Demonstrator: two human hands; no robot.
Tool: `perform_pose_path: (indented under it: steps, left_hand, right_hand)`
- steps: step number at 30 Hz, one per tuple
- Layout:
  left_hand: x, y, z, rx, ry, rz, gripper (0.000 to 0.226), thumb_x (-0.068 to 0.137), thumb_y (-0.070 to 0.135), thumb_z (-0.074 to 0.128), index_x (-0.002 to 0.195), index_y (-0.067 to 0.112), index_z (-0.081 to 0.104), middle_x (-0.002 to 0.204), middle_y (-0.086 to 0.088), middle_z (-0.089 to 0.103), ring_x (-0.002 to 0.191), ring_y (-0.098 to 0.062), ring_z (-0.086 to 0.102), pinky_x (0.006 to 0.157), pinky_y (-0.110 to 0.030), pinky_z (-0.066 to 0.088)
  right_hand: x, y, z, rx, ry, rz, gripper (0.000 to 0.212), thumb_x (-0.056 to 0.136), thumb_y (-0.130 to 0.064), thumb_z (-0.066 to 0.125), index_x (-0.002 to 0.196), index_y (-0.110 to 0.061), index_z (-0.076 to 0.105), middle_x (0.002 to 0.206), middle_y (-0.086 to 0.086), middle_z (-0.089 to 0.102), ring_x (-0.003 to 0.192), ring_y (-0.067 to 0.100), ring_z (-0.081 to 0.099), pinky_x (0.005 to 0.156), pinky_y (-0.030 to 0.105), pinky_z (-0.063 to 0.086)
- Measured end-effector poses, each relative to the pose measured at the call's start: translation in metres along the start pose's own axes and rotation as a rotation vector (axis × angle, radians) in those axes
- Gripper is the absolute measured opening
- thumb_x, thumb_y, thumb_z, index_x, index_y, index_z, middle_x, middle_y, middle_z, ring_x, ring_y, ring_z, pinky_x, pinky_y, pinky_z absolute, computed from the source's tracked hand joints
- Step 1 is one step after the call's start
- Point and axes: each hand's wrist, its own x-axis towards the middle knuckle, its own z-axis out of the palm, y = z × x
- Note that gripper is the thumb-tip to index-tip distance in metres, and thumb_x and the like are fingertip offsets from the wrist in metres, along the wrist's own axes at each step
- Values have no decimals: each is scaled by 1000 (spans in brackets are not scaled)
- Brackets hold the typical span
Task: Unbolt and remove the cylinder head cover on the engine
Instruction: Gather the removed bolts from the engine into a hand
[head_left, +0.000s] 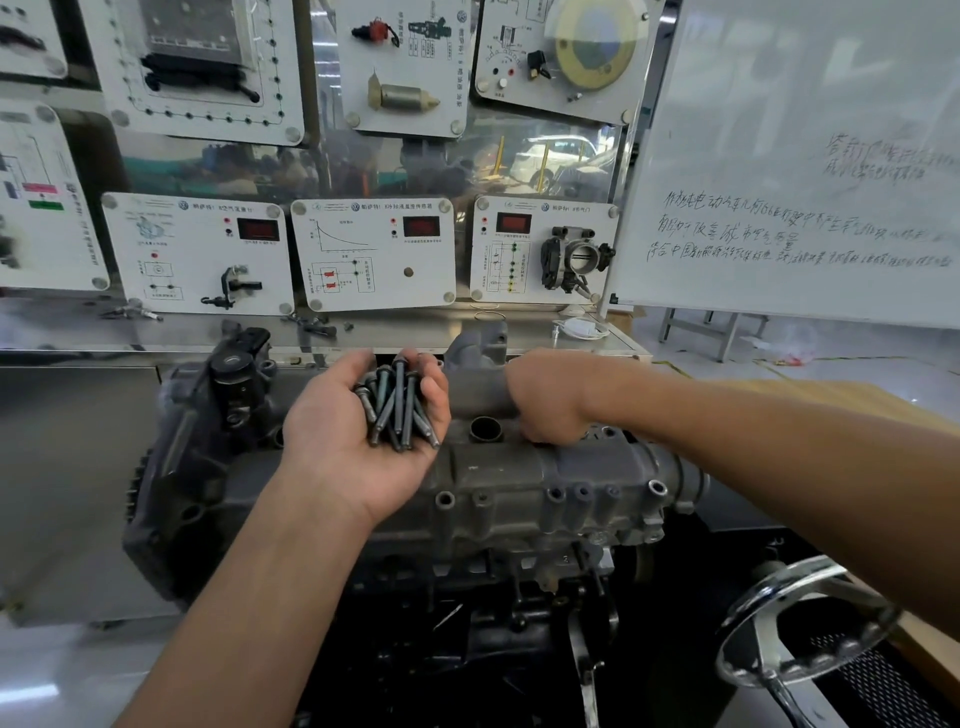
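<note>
The grey cast cylinder head cover (545, 483) lies across the top of the engine in the middle of the view, with empty bolt bosses along its near edge and a round opening (486, 429) on top. My left hand (358, 436) is palm up over the cover's left part, cupping a bundle of several long dark bolts (397, 402). My right hand (545, 400) reaches down onto the cover's far side beside the round opening, fingers curled and hidden; whether they pinch a bolt is not visible.
A black sensor housing (236, 374) stands at the engine's left end. A chrome handwheel (800, 623) sits at the lower right. Behind the engine runs a metal shelf (171, 332) with small parts, under sensor display panels (374, 254). A whiteboard (805, 171) stands right.
</note>
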Motion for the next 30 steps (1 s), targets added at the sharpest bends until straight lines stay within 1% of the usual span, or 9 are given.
perform_pose_path:
  steps: [2, 4, 10, 14, 17, 22, 24, 28, 30]
  left_hand:
    - [-1, 1, 0, -2, 3, 7, 33, 101, 32, 44, 103, 4, 60, 90, -2, 62, 65, -18, 63, 52, -21, 53]
    - [-1, 2, 0, -9, 0, 6, 34, 101, 33, 44, 105, 3, 60, 89, -3, 62, 64, -19, 63, 51, -22, 53]
    - [0, 2, -1, -7, -11, -2, 34, 100, 34, 44, 106, 4, 60, 86, -3, 63, 62, -18, 63, 50, -22, 52]
    - [2, 0, -1, 6, -12, -8, 34, 101, 35, 44, 103, 5, 60, 80, -5, 64, 60, -17, 62, 49, -22, 52]
    - [2, -1, -2, 8, -10, -23, 37, 102, 38, 43, 104, 6, 60, 76, -8, 65, 58, -18, 62, 50, -21, 53]
    - [3, -6, -2, -9, -14, -50, 36, 102, 39, 43, 110, 7, 58, 77, -9, 65, 58, -17, 62, 49, -23, 53]
    - [5, -8, -1, -13, -13, -51, 37, 102, 39, 43, 109, 6, 58, 78, -8, 65, 59, -17, 62, 49, -22, 53]
    - [7, -11, 0, -18, -8, -55, 38, 102, 39, 44, 107, 4, 59, 85, -4, 63, 62, -16, 61, 51, -21, 53]
    - [6, -12, -1, -10, -9, -52, 38, 102, 40, 43, 107, 6, 59, 87, -4, 62, 64, -16, 60, 52, -21, 53]
  right_hand:
    - [1, 0, 0, 20, 30, 13, 15, 87, -10, 55, 75, -7, 63, 67, 6, 53, 53, 19, 48, 44, 25, 36]
    - [1, 1, 0, 71, 54, 23, 22, 84, -7, 55, 62, -11, 52, 60, 4, 49, 50, 17, 46, 42, 24, 36]
    - [1, 3, 1, 205, 44, 2, 12, 83, -7, 55, 77, -7, 65, 79, 11, 64, 77, 29, 63, 63, 33, 50]
    - [-2, 12, -1, 173, 23, 5, 31, 93, -30, 60, 69, -11, 60, 71, 4, 59, 74, 24, 59, 73, 33, 52]
    - [-3, 12, 3, 121, 39, -7, 38, 94, -27, 58, 61, -12, 48, 63, 3, 51, 68, 24, 55, 64, 30, 45]
    - [-4, 15, 4, 188, 134, -21, 32, 81, -14, 64, 55, -13, 45, 53, 1, 46, 52, 20, 49, 45, 22, 38]
    - [-5, 18, 0, 220, 151, -40, 29, 81, -14, 69, 58, -15, 50, 56, -3, 51, 54, 16, 54, 45, 18, 39]
    - [-12, 31, -17, 314, 200, -124, 10, 88, -19, 70, 83, -11, 70, 83, -7, 66, 74, 6, 63, 77, 23, 52]
    - [-24, 35, -37, 413, 307, -177, 15, 91, -25, 69, 89, -12, 75, 76, -14, 68, 66, -1, 62, 72, 14, 51]
